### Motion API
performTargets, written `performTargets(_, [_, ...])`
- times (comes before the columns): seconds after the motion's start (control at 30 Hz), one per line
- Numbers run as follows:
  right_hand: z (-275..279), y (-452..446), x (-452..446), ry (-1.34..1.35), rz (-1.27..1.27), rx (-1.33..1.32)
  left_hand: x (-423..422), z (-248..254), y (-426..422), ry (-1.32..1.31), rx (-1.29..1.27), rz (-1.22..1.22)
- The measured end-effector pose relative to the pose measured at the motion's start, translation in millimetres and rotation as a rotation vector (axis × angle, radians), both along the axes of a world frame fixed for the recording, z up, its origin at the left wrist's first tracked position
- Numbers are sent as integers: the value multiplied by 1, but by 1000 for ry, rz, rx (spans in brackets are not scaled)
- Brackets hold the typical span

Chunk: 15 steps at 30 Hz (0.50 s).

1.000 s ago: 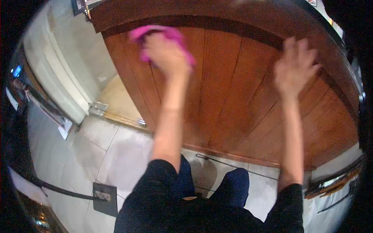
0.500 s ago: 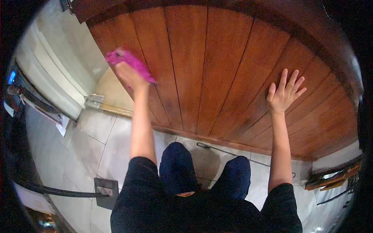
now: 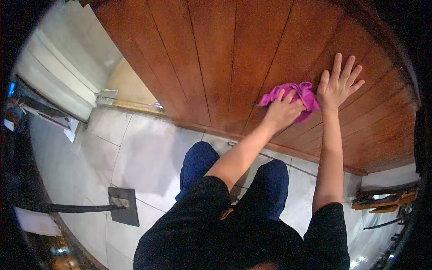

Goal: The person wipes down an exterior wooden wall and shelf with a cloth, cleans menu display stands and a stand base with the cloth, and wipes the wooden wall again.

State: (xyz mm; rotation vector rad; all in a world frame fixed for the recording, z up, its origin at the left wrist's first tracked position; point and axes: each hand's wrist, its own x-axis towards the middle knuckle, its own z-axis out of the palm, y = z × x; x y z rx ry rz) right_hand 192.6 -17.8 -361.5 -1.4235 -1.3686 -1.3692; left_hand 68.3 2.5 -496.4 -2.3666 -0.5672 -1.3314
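Observation:
A reddish-brown panelled wooden door (image 3: 211,58) fills the upper part of the view, with dark grooves running between its planks. My left hand (image 3: 284,112) presses a crumpled magenta cloth (image 3: 306,96) against the wood, right of the middle. Part of the cloth is hidden beneath my fingers. Just to the right, my right hand (image 3: 336,87) lies flat on the planks with its fingers spread, holding nothing. The cloth's right edge comes close to my right hand; whether they touch I cannot tell.
Light floor tiles (image 3: 148,157) lie below the door. A dark square plate (image 3: 123,207) with a black bar sits on the floor at left. A pale door frame (image 3: 67,67) stands at upper left. Wooden pieces (image 3: 384,202) are at far right.
My left hand has swept the magenta cloth from the door's left side across to the right, near my right hand. My right hand stays flat on the wood, slightly higher in view.

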Motion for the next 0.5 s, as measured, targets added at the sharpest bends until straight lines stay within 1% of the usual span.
performTargets(0.03, [-1,1,0,-2,2,-1,-14,-3,13,40,113,28])
performTargets(0.07, [-1,0,0,-4,-1,-4,-36,4,20,293,-244,182])
performTargets(0.13, [-2,2,2,-5,-7,1,-104,4,45,44,-375,363])
performTargets(0.17, [-3,3,1,-2,-8,7,-139,9,53,-93,-492,434])
performTargets(0.2, [-3,3,0,-1,-5,12,-173,-4,74,-220,-476,529])
performTargets(0.23, [-3,4,0,-2,-5,20,-198,-42,106,-413,-429,658])
performTargets(0.27, [-3,4,-2,-2,-3,29,-235,-51,120,-583,-427,500])
performTargets(0.33, [-3,4,-2,-9,-5,36,-256,-43,124,-743,-279,480])
performTargets(0.4, [-4,5,0,-17,-9,39,-260,11,115,-718,14,762])
performTargets(0.43, [-1,6,-1,-24,-8,51,-265,47,120,-758,15,626])
performTargets(0.47, [0,4,-3,-29,-2,50,-273,72,144,-789,5,500])
performTargets(0.5, [0,5,-5,-31,8,45,-282,99,163,-816,-8,465])
